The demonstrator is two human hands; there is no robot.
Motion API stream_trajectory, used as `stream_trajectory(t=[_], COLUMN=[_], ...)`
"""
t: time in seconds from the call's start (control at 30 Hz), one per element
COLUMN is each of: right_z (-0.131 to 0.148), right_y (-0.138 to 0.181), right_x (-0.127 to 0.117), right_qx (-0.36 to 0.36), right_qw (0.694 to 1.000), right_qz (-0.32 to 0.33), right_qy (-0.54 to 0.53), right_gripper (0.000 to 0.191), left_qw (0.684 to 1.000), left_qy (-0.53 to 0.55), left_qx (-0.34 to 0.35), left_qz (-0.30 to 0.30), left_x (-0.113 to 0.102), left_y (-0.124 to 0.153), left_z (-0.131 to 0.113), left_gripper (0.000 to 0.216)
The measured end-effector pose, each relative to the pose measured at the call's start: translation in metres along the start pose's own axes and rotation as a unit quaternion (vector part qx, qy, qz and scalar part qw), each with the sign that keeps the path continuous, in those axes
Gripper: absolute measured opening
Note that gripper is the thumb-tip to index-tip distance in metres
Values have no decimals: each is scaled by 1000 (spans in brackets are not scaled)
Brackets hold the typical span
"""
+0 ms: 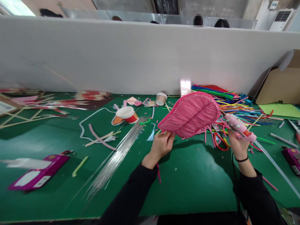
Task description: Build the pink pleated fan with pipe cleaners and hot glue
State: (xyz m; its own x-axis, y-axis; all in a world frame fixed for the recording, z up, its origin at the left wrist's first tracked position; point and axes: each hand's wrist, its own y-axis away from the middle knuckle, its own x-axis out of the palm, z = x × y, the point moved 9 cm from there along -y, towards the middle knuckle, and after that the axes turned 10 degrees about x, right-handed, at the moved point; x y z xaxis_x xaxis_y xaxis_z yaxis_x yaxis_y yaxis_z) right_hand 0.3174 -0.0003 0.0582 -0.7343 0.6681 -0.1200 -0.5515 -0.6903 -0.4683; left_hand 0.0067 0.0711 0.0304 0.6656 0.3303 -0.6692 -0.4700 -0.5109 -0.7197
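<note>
Leaf of pink pipe cleaners (194, 115) is tilted above the green counter (192, 184), its lower edge pinched in the left grip (163, 144), while the right grip (238, 146) wraps a glue gun (237, 125) whose nozzle (223, 114), just beside the rim, might scorch fibres if either wrist slips.

Grn table (189, 184), wht partition (131, 56) bhnd; bright window (16, 7) top L.

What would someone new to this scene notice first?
First, probably the bright pink, ribbed, leaf-shaped piece, held up right of centre in the person's left grip. Next, the slim pink plastic glue gun in the right grip, beside the piece's right end. Behind them, a multicoloured heap of thin strips spreads over the flat green tabletop.
</note>
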Motion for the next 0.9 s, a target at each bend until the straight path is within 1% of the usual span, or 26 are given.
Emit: stream_trajectory(t=[0.1,0.27,0.47,0.53,0.67,0.9], right_z=[2,-2,-1,-1,2,3], right_y=[0,2,2,3,4,5], right_x=[1,-3,-1,0,-3,-7], right_qx=[-5,-15,-36,-42,-57,-49], right_qw=[1000,999,999,999,998,998], right_qz=[2,-22,-13,-6,-16,-28], right_qy=[8,19,25,27,29,38], right_gripper=[21,25,26,26,24,16], left_qw=[1000,1000,999,999,999,998], left_qy=[-3,-7,-9,-9,-15,-20], left_qx=[1,15,26,28,25,28], left_qz=[1,-16,-36,-40,-37,-45], left_x=[0,-2,-6,-8,-8,-10], left_y=[0,-2,-3,-4,-5,-5], left_z=[0,-4,-7,-8,-9,-10], left_gripper=[29,27,27,27,26,28])
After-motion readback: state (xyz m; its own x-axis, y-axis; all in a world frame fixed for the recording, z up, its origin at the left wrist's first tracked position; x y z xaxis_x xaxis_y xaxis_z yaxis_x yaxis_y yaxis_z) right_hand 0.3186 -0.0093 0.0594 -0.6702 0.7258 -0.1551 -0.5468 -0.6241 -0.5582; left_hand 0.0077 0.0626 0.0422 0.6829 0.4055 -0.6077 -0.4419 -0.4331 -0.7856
